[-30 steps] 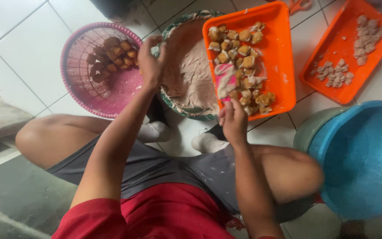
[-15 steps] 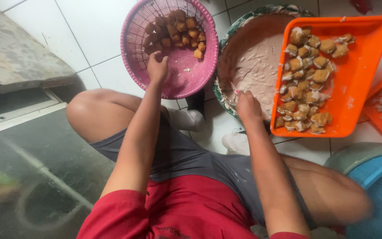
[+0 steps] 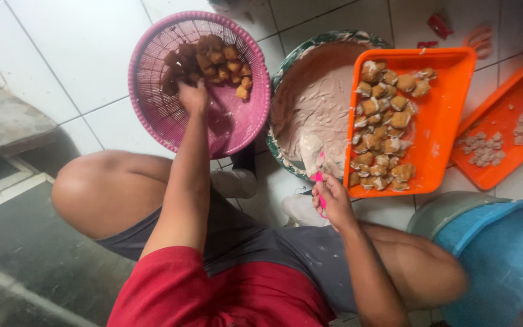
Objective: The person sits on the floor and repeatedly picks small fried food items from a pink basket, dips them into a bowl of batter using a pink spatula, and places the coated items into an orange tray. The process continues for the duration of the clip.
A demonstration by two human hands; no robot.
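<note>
I squat on a white tiled floor. My left hand (image 3: 192, 97) reaches into a pink plastic basket (image 3: 152, 115) and touches the brown fried pieces (image 3: 213, 59) heaped at its far side; whether it grips one is hidden. My right hand (image 3: 332, 198) holds a pink-handled spatula (image 3: 315, 162) whose blade, coated in pale paste, rests in a large bowl of greyish-pink paste (image 3: 310, 103). An orange tray (image 3: 449, 115) lies across the bowl's right rim, carrying several fried pieces filled with paste (image 3: 385, 124).
A second orange tray (image 3: 503, 151) with pale lumps lies at the right. A blue tub (image 3: 503, 260) stands beside my right knee. A grey stone slab (image 3: 1, 121) and a dark floor area are on the left. Red scraps (image 3: 438, 25) lie on the tiles.
My left hand has moved deeper into the pink basket, onto the fried pieces. My right hand has drawn back from the bowl's rim, and the spatula now shows in it. The view shifted.
</note>
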